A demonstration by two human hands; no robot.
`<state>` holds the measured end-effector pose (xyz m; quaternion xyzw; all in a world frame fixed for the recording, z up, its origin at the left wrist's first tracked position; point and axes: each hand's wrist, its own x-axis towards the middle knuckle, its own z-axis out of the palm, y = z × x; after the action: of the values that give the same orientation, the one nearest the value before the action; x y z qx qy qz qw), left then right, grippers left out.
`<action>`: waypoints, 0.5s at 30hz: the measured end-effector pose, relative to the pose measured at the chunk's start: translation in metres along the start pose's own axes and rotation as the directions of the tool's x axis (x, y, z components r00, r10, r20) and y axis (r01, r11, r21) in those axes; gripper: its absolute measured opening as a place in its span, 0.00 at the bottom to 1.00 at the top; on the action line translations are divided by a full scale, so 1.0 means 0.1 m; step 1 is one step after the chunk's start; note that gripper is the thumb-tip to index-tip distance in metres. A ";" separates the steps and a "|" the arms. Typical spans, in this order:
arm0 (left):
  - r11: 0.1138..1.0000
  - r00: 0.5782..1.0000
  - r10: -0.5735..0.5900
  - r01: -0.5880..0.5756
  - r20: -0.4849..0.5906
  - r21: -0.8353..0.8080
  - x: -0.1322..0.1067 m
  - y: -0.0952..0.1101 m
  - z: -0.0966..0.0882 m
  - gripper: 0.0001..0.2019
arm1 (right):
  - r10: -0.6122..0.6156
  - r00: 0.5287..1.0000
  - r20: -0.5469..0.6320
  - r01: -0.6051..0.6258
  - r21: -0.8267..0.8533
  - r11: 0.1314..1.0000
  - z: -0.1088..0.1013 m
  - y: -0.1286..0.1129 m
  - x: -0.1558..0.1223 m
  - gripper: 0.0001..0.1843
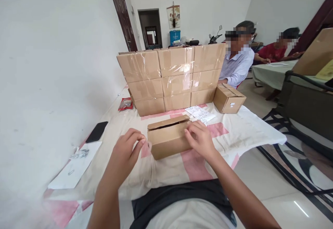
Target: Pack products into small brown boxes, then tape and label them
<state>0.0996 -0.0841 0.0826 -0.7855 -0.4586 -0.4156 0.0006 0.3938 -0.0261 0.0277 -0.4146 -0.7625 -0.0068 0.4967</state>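
Cardboard box (169,141), handling step, top gapped: left hand (127,146) pinches apparent clear film (149,147) at its left; right hand (201,138) curled at its right, grip untellable; steady alignment probably needed next.

- The single view looks from the wearer's head, forward and down.
- The lap (148,201) sits nearest, at bottom centre; the left hand (127,145) and right hand (201,138) are close, around mid-frame.
- The table (140,177) spreads across the middle, seen from above.
- The back wall (208,7) is farthest, along the top.
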 end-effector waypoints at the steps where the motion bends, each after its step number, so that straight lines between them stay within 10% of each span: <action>1: 1.000 0.992 0.000 0.000 0.128 0.001 0.10 -0.08 -0.01 0.11 | -0.038 0.996 0.081 0.043 -0.064 0.997 0.01 -0.02 0.11 0.11; 6: 1.000 0.923 -0.013 0.005 0.385 0.023 0.45 -0.33 0.13 0.09 | -0.012 0.899 0.438 0.127 -0.235 0.964 0.18 -0.03 0.33 0.23; 15: 0.994 0.888 -0.102 0.079 0.448 0.070 0.58 -0.44 0.29 0.03 | 0.018 0.887 0.462 0.110 -0.249 0.962 0.22 0.01 0.25 0.24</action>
<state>0.1003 -0.0057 0.0853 -0.8380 -0.4925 -0.2102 -0.1054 0.3737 0.0001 0.0351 -0.4494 -0.8599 -0.0236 0.2409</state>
